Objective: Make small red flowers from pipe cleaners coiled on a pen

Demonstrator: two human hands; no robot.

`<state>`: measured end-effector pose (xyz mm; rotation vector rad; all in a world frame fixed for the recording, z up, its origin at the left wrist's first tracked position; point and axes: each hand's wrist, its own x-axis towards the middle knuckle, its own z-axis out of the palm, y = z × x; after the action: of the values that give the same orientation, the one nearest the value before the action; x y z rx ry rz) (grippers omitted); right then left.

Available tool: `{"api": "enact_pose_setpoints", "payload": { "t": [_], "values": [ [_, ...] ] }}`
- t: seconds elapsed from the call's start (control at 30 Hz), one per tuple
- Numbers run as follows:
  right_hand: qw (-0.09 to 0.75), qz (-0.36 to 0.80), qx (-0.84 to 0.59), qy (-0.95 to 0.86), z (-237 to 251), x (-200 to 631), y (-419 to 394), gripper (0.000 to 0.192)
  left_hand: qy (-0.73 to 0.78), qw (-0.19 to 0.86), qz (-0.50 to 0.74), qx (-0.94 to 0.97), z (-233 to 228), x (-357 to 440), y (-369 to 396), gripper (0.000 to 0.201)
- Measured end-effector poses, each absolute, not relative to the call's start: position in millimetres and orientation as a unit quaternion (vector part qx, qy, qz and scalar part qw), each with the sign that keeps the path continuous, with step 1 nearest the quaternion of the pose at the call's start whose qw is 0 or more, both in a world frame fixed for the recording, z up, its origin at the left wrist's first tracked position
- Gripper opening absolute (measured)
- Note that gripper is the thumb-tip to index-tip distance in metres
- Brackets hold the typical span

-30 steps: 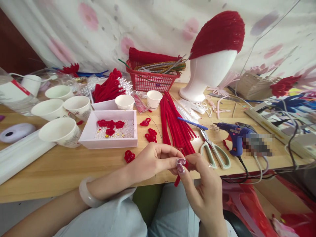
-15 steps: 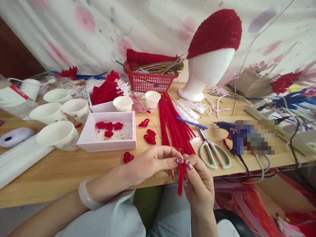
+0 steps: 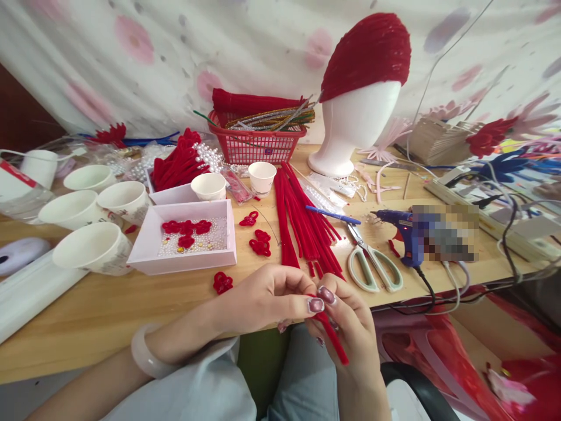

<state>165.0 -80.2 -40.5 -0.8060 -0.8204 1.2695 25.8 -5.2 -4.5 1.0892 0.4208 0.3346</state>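
Red velvety strip (image 3: 335, 341), at the lower centre of the frame, is pinched in the fingers of the left hand (image 3: 263, 301) and right hand (image 3: 353, 321), its free end now slanting lower right rather than hanging nearly straight down, suggesting a piece turned mid-shaping.

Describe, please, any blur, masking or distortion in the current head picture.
Head view: a pixelated patch covers part of the glue gun; the front-left paper cup looks stretched, perhaps by a wide lens; the held red strip looks fairly clear.
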Motion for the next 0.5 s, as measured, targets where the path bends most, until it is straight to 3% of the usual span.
{"api": "enact_pose_setpoints", "payload": {
  "t": [0.2, 0.33, 0.5],
  "values": [
    [0.676, 0.567, -0.359, -0.304, -42, 168, -74, 0.034, 0.175, 0.886, 0.156, 0.399, -11, 27, -3, 0.016],
    [0.633, 0.582, -0.393, -0.325, -38, 175, -70, 0.039, 0.183, 0.902, 0.16, 0.357, -11, 30, -2, 0.017],
    [0.567, 0.519, -0.476, -0.428, -40, 180, -66, 0.054, 0.235, 0.873, 0.171, 0.392, -8, 34, -2, 0.027]
  ]
}}
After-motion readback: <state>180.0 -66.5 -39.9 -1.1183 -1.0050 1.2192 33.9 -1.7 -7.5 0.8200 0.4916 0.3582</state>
